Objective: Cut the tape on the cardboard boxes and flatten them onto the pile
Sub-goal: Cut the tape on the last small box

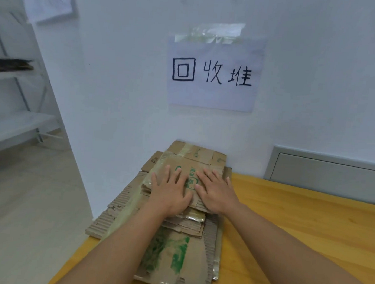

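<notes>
At lower centre, the left hand (pixel 169 191) and right hand (pixel 215 193) press flat, fingers straight, neither grip closed, on the top flattened box (pixel 180 163) of the pile (pixel 174 258) on the tabletop (pixel 298 227). This box looks done; no uncut boxes show.

The support surface is a yellow wooden table (pixel 299 216) set against a white wall. A pile of flattened cardboard boxes (pixel 180 256) lies directly on its left end, running from the near edge to the wall. The pile's left edge overhangs the table. Right of the pile, the tabletop shows bare wood.
</notes>
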Motion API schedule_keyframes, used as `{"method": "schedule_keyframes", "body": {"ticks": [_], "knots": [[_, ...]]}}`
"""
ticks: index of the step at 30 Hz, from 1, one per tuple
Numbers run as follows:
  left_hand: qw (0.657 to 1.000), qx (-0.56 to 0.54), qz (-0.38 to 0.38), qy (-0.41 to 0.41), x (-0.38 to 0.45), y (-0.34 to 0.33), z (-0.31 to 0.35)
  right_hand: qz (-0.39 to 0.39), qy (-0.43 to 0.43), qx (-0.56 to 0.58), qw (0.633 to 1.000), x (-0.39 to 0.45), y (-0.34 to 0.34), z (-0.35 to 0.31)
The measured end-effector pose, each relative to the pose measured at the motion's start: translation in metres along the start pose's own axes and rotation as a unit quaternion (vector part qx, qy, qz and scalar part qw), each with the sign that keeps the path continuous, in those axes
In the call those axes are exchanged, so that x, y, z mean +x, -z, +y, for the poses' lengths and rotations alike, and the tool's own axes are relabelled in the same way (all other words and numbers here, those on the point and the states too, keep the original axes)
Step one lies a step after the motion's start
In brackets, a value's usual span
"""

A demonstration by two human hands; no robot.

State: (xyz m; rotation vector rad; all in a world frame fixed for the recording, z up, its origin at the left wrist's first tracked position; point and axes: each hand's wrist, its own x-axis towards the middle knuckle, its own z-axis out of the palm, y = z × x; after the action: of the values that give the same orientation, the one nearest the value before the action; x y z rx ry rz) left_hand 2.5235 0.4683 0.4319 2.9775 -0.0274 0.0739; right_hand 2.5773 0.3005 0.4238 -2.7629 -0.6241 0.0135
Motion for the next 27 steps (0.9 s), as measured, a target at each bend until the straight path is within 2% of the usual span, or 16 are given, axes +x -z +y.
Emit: {"method": "schedule_keyframes", "body": {"ticks": [2, 7, 11, 13, 20, 27], "knots": [[0.999, 0.022, 0.038, -0.003, -0.004, 0.009, 0.005, 0.045, 0.013, 0.007, 0.999, -0.01, 0.011, 0.003], [0.977, 0.002, 0.21, -0.042, -0.023, 0.016, 0.042, 0.122, 0.006, -0.018, 0.992, -0.056, 0.036, 0.035], [0.959, -0.009, 0.25, -0.131, -0.041, 0.011, 0.103, 0.175, -0.036, -0.058, 0.982, -0.111, 0.052, 0.078], [0.951, -0.004, 0.262, -0.167, -0.05, 0.003, 0.139, 0.184, -0.065, -0.076, 0.978, -0.143, 0.06, 0.103], [0.938, -0.031, 0.22, -0.268, -0.063, -0.02, 0.284, 0.217, -0.193, -0.097, 0.952, -0.25, 0.1, 0.205], [0.923, -0.04, 0.194, -0.331, -0.068, -0.049, 0.408, 0.256, -0.284, -0.055, 0.922, -0.332, 0.122, 0.288]]}}
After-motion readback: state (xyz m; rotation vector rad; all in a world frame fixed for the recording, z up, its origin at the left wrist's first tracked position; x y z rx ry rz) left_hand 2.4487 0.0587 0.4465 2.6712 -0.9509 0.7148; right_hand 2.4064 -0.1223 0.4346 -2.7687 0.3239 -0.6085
